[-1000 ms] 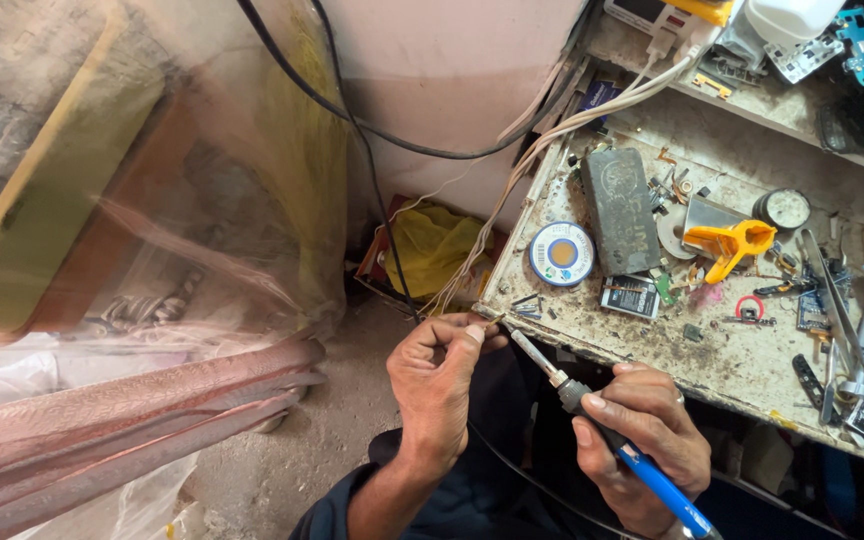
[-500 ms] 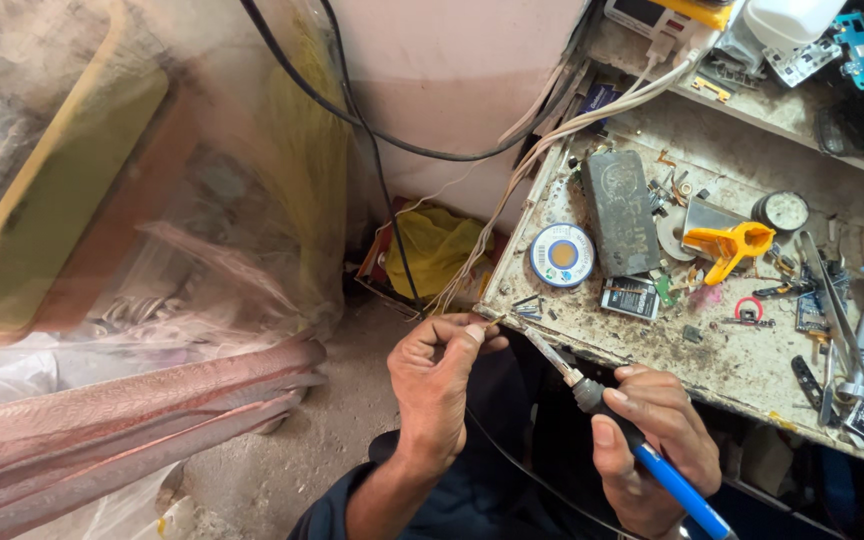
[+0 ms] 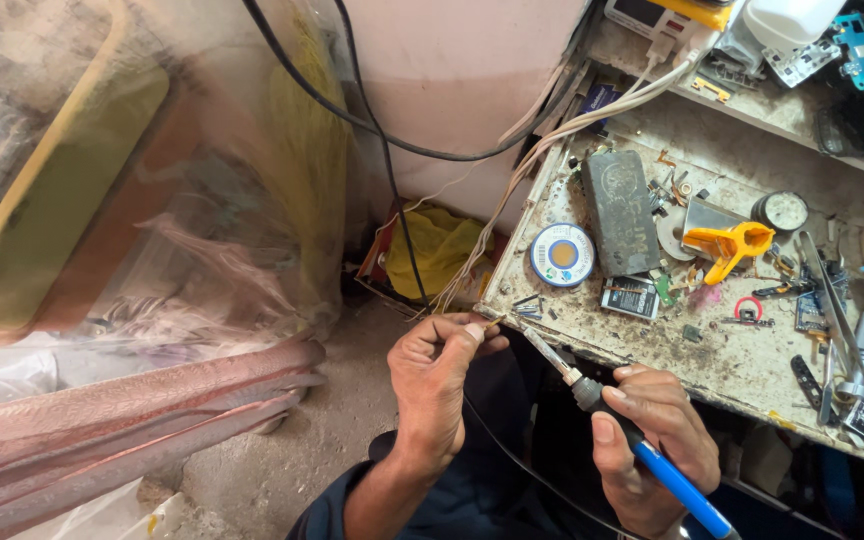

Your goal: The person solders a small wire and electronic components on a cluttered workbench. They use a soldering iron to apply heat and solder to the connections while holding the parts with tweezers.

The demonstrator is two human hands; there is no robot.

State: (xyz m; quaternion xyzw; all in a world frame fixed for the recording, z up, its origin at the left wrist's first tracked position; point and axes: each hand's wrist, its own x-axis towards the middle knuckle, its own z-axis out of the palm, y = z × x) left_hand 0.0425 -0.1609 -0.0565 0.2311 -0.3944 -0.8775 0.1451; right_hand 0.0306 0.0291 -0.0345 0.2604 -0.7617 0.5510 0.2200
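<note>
A thin wire end point(image 3: 492, 322) is being pinched between thumb and fingertips of the left hand point(image 3: 437, 385), just off the near edge of the table point(image 3: 742, 365). A blue-handled soldering iron point(image 3: 612, 415) is being gripped by the right hand point(image 3: 652, 440), its tip being pointed toward the wire end. On the cluttered table, a round solder spool point(image 3: 562, 254), a dark rectangular block point(image 3: 620, 212) and an orange plastic tool point(image 3: 730, 244) are being left lying near each other.

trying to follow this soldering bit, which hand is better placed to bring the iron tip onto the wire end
Right, I'd judge. The right hand already grips the blue-handled soldering iron, whose tip points toward the wire end. The left hand is busy pinching that wire at the workbench edge.
</note>
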